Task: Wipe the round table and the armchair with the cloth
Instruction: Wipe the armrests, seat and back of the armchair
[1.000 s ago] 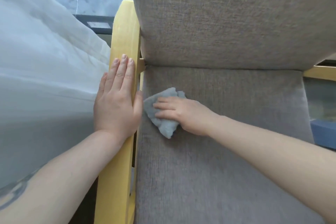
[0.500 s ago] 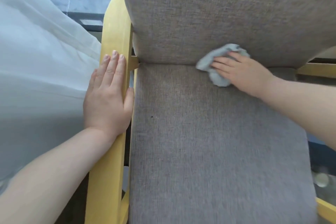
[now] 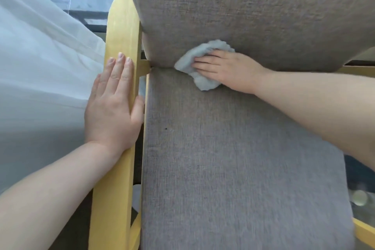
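The armchair fills the view, with a grey fabric seat cushion (image 3: pixel 233 158), a grey backrest (image 3: pixel 253 10) and a pale yellow wooden armrest (image 3: pixel 119 32) on the left. A crumpled light blue-grey cloth (image 3: pixel 199 58) lies at the crease where seat meets backrest, left of centre. My right hand (image 3: pixel 229 69) presses flat on the cloth with straight fingers pointing left. My left hand (image 3: pixel 113 105) rests flat on the wooden armrest, fingers straight and pointing up the rail. The round table is not in view.
A sheer white curtain (image 3: pixel 44 71) hangs close along the chair's left side, with a window and dark frame (image 3: pixel 87 16) behind it. The chair's right wooden rail (image 3: pixel 363 233) shows at the lower right, beside a small round pale object (image 3: pixel 360 198).
My right hand slid the cloth from the seat's left edge up and right to the backrest crease, then back leftward along the crease. My left hand stayed on the armrest.
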The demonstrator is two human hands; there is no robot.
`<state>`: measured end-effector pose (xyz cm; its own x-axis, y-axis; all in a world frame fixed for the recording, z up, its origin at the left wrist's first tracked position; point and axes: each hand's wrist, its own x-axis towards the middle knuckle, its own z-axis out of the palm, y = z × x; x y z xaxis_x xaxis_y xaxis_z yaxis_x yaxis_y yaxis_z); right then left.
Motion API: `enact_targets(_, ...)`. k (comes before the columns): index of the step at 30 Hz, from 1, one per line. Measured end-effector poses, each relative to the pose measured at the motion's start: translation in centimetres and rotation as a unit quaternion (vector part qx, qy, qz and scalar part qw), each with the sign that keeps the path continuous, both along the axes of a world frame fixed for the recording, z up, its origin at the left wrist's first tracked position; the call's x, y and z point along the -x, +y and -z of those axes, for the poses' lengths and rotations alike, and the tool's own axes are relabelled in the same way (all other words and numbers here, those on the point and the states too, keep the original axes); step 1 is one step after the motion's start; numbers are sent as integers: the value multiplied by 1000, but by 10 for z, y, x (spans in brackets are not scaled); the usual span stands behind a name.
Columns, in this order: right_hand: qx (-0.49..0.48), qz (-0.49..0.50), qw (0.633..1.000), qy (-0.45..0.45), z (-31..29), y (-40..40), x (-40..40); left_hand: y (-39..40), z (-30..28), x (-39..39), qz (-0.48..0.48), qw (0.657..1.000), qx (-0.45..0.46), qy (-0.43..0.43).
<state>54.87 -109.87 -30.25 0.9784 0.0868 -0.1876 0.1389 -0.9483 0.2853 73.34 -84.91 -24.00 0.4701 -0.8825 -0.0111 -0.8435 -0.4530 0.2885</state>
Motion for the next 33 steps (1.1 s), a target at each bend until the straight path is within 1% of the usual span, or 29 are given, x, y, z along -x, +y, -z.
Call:
enact_targets(2, -4, 107, 991, 83, 1, -8, 63, 0, -1, 0, 3, 1000, -2, 2)
enact_targets(3, -13, 192, 974, 116, -1, -8, 95, 0, -2, 1, 3, 1000, -5, 3)
enact_targets(4, -27, 294, 945, 142, -6, -6, 127, -1, -3, 2, 2, 1000, -7, 5)
enact_targets(5, -43, 395, 906, 148, -14, -2, 152, -1, -4, 3, 1, 1000, -10, 4)
enact_targets(6, -49, 463, 871, 154, -23, 4, 166, -1, -5, 4, -1, 1000, -17, -2)
enact_targets(7, -75, 489, 860, 129, -29, 13, 170, -1, -5, 5, -4, 999, -30, -13)
enact_targets(8, -99, 460, 881, 52, -30, 22, 165, -2, -6, 8, -10, 999, -42, -26)
enact_targets(9, -119, 391, 911, -44, -35, 32, 149, -4, -7, 13, -18, 998, -49, -37)
enact_targets(10, -147, 284, 940, -118, -38, 40, 125, -6, -7, 21, -22, 997, -51, -44)
enact_targets(11, -170, 168, 957, -164, -41, 46, 97, -8, -5, 34, -16, 997, -56, -51)
enact_targets(12, -160, 58, 967, -188, -43, 49, 68, -9, -1, 50, 3, 996, -63, -59)
enact_targets(13, -131, -23, 971, -197, -40, 49, 41, -10, 5, 68, 23, 996, -71, -58)
enact_targets(14, -89, -87, 974, -192, -31, 45, 19, -12, 14, 86, 34, 995, -83, -43)
enact_targets(15, -49, -120, 978, -163, -19, 34, 8, -12, 25, 103, 28, 994, -109, -19)
enact_targets(16, -5, -113, 987, -110, -10, 19, 8, -11, 35, 117, 11, 990, -137, 10)
enact_targets(18, 93, -42, 995, -7, -5, -16, 34, -6, 55, 138, 4, 985, -163, 56)
enact_targets(20, 201, 16, 977, 65, -4, -50, 89, -4, 71, 152, 26, 983, -167, 74)
enact_targets(21, 227, 36, 969, 91, -6, -60, 120, -3, 76, 156, 34, 982, -169, 82)
enact_targets(23, 252, 63, 948, 184, -15, -71, 186, -5, 79, 162, 34, 980, -173, 95)
enact_targets(24, 227, 125, 943, 209, -21, -71, 209, -6, 79, 163, 28, 979, -177, 100)
enact_targets(25, 192, 212, 935, 209, -26, -68, 227, -7, 79, 163, 24, 977, -186, 105)
enact_targets(26, 144, 305, 925, 174, -25, -64, 240, -9, 78, 163, 25, 975, -193, 107)
enact_targets(27, 83, 399, 902, 140, -25, -56, 242, -9, 78, 163, 27, 974, -199, 105)
enact_targets(28, 18, 497, 862, 100, -24, -43, 235, -10, 76, 163, 26, 974, -202, 102)
enact_targets(29, -49, 582, 809, 64, -25, -26, 219, -11, 76, 164, 23, 973, -207, 101)
enact_targets(30, -115, 628, 770, 7, -27, -10, 198, -12, 76, 165, 19, 971, -218, 100)
enact_targets(31, -166, 609, 771, -78, -24, 9, 173, -13, 77, 167, 12, 969, -228, 98)
enact_targets(32, -194, 535, 805, -169, -18, 25, 149, -13, 79, 169, 8, 968, -231, 94)
enact_targets(33, -209, 442, 851, -193, -7, 36, 134, -14, 82, 171, 5, 970, -227, 91)
